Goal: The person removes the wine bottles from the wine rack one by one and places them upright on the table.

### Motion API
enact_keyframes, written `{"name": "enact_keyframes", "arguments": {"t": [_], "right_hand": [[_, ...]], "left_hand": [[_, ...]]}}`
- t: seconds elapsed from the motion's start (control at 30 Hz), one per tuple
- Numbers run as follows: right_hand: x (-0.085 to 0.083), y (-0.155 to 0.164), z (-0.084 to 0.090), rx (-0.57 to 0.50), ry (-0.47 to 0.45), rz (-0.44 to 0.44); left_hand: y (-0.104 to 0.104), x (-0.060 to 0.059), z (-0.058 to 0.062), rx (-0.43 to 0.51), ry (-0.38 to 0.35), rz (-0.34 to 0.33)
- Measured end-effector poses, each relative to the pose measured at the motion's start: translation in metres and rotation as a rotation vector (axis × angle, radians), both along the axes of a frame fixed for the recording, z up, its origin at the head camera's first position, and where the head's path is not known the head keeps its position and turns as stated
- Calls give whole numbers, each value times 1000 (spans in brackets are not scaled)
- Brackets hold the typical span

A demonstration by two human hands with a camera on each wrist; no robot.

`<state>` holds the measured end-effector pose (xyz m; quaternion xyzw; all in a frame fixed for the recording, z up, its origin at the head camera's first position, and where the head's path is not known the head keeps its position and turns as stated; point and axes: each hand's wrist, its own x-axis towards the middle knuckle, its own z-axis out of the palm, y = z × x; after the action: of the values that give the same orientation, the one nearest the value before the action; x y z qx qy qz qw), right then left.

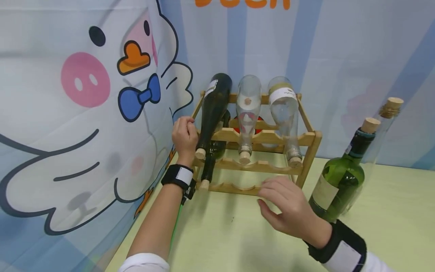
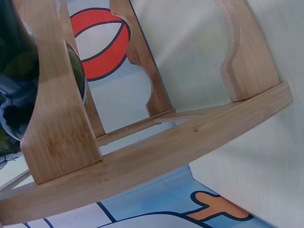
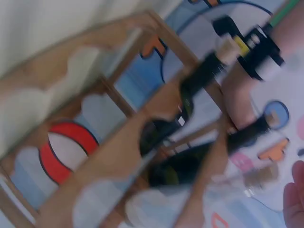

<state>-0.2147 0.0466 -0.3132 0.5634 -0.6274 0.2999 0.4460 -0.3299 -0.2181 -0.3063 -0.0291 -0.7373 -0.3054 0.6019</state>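
In the head view my left hand (image 1: 185, 138) grips the left side of a wooden wine rack (image 1: 309, 145), its fingers curled at the side rail. My right hand (image 1: 289, 206) hovers before the rack's lower right part, fingers loosely bent and holding nothing. On the top tier lie a dark bottle (image 1: 215, 104), a clear bottle (image 1: 249, 109) and a clear bottle with a white label (image 1: 284, 105), corks toward me. Below the first lies another dark bottle (image 1: 209, 166). The left wrist view shows the rack's side rail (image 2: 156, 161), without the hand.
A green corked bottle (image 1: 340, 181) stands upright right of the rack, close by my right hand. Behind it stands a clear corked bottle (image 1: 380, 136). The pale table (image 1: 234, 234) meets a printed cloth backdrop (image 1: 204, 37) at the left and back.
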Motion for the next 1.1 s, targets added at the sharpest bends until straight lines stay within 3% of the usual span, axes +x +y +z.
{"name": "enact_keyframes", "arguments": {"t": [0.17,0.37,0.5,0.77,1.1], "right_hand": [[-25,-26,-29,229,-128,-100],[-54,-60,-46,350,-85,-216],[-68,-79,-53,373,-43,-227],[-95,-107,-63,279,72,-199],[-99,-130,-62,392,123,-431]], "left_hand": [[0,0,0,3,-6,3],[2,-1,-1,-2,-14,6],[1,-1,-1,-6,-8,16],[0,-1,0,-23,21,33],[-1,-1,-1,-24,7,33]]}}
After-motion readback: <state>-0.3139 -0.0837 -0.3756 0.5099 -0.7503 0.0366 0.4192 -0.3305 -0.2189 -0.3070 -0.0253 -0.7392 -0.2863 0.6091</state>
